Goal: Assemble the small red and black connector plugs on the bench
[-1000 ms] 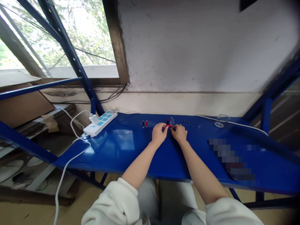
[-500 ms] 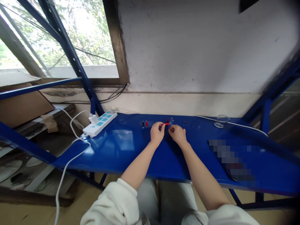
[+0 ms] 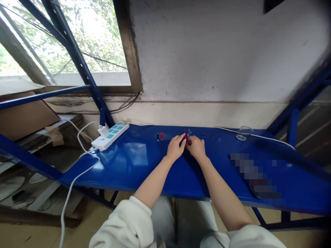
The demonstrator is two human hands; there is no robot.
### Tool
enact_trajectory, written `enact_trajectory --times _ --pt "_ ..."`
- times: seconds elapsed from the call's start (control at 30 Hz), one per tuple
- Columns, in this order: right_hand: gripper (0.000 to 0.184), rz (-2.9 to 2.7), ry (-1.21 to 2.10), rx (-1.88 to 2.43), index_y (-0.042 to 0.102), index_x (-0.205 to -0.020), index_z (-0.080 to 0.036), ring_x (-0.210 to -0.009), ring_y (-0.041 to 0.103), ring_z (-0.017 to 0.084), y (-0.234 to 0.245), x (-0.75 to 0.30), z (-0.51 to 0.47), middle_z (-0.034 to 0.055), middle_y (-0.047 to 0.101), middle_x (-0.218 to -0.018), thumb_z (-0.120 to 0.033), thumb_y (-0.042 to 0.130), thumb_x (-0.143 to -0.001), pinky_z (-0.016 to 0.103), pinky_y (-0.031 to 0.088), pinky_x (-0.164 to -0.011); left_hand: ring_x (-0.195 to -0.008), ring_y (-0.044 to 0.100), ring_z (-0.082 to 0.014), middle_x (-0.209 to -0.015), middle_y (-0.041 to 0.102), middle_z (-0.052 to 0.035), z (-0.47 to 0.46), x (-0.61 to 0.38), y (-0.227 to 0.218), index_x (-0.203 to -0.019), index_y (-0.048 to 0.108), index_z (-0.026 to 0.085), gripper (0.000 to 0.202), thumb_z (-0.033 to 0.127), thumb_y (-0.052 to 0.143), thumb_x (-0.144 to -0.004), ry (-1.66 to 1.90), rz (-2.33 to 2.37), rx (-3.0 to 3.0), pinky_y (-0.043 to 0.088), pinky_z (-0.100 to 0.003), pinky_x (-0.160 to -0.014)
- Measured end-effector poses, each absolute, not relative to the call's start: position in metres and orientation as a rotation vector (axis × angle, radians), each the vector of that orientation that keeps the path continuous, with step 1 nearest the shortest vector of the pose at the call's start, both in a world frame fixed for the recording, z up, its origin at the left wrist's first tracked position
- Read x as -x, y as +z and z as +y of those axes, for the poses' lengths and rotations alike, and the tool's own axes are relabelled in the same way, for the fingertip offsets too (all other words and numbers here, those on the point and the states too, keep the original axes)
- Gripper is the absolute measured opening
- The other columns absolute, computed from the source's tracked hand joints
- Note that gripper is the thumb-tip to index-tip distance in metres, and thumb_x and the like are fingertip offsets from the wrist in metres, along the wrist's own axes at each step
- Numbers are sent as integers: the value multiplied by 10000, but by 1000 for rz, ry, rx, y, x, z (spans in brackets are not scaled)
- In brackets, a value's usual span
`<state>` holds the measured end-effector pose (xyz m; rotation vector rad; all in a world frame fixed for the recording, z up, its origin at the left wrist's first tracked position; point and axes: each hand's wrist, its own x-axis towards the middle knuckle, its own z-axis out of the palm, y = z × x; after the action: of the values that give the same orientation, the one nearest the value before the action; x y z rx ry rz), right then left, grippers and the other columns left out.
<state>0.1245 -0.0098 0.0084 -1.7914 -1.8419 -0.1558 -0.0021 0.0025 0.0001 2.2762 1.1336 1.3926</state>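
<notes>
Both my hands rest on a blue metal shelf [image 3: 139, 165] near its back edge. My left hand [image 3: 175, 148] and my right hand [image 3: 197, 148] are curled, fingertips meeting around a small red piece [image 3: 185, 137]. Which hand grips it I cannot tell for sure; both pinch at it. Just behind the fingers stand small clear and dark pieces [image 3: 189, 132]. To the left stand a black piece [image 3: 158, 136] and a red piece [image 3: 161, 136], upright and apart from my hands.
A white power strip [image 3: 111, 135] with blue sockets and a white cable lies at the shelf's back left. A clear glass dish [image 3: 243, 133] sits at the back right, a row of tiny dark parts [image 3: 207, 135] left of it. Blue rack posts stand on both sides.
My hands lifted the red piece slightly half a second ago, then drew together and lowered; the piece now stands more upright between the fingertips.
</notes>
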Motion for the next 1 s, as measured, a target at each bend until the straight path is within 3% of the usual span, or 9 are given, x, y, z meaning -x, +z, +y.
enact_trajectory --times 0.33,0.8,1.0 --pt "103 -1823 -160 1696 539 -720 -178 -723 511 146 5 -125 -7 23 569 -761 -255 479 -752 265 235 -639 -737 543 -137 -843 592 -46 8 1 -3 -891 583 178 172 276 452 -835 1455 1133 -2176 451 -283 -723" --pt "70 -1901 -46 1628 539 -747 -189 -750 526 147 5 -121 -8 13 573 -767 -184 472 -732 259 252 -634 -672 522 -128 -778 577 -32 13 7 2 -821 608 179 122 220 505 -770 1199 1255 -2260 438 -256 -645" --pt "55 -1910 188 1602 538 -758 -191 -666 519 133 -2 -116 -3 11 574 -727 -225 497 -744 239 308 -599 -682 545 -144 -739 599 -38 21 38 2 -722 637 181 141 259 525 -758 1119 1218 -2289 439 -283 -691"
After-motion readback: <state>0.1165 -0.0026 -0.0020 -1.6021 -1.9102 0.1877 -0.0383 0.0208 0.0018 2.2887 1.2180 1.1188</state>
